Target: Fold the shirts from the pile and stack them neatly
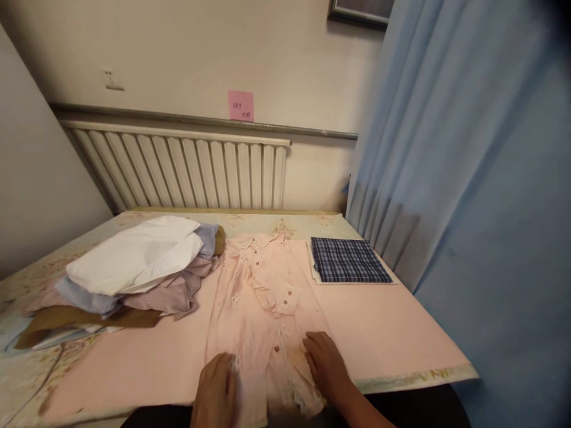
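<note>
A pale pink blouse with brown buttons, ruffled trim and small white lace details lies spread out, its collar toward the wall and its lower hem at the near table edge. At its lower left side is my left hand; the fingers are bunched, with a bit of white lace at the fingertips, and appear closed on the cloth. My right hand rests on the blouse's lower right side, palm down, its fingers slightly curved and apart on the fabric.
A heap of clothes with a white garment on top lies to the left. Folded dark blue plaid cloth sits on the right over a pale folded piece. A pink mat covers the table; a blue curtain hangs close on the right.
</note>
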Motion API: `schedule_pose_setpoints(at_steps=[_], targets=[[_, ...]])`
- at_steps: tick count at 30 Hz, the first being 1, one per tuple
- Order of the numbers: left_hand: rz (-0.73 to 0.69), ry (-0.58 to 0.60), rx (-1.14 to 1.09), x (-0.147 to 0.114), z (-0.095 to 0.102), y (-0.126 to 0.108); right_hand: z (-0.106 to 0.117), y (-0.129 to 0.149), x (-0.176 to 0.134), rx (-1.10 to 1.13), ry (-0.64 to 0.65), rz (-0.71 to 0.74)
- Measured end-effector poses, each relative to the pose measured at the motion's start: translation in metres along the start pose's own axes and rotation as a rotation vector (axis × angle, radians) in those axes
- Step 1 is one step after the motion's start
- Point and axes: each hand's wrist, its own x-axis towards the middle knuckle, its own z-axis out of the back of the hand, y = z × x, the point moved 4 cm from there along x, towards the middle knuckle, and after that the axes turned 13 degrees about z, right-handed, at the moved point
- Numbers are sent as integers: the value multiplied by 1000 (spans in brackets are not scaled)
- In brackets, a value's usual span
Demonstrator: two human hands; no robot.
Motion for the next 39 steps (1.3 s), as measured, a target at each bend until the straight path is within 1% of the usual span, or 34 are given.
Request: schedule_pose_setpoints(at_steps=[4, 9, 12, 15, 18, 21, 26, 33, 36, 39], targets=[[-55, 14, -46, 26, -8, -15, -3, 1, -8, -37, -83, 16], [-115, 31, -72, 71, -23, -32, -6, 3, -7, -69, -80, 34], [-140, 40, -59, 96, -38, -35, -8, 3, -6, -94, -79, 56], [-153, 39, -34, 112, -54, -30, -12, -1, -9, -141, -74, 90], [-161, 36, -22, 119, -67, -23, -18, -7, -13, -192, -53, 133], [-164, 41, -40, 120, -73, -19, -23, -12, -17, -228, -29, 170], [-128, 48, -109, 122, -67, -20, -25, -14, -18, -236, -10, 162], [-88, 129, -189, 130, -57, -23, -19, -4, -11, -203, -49, 151], [-63, 159, -183, 133, -56, -23, -13, 1, 2, -119, -33, 80], [-43, 171, -178, 134, -57, -23, -7, 3, 28, -37, 17, -83]])
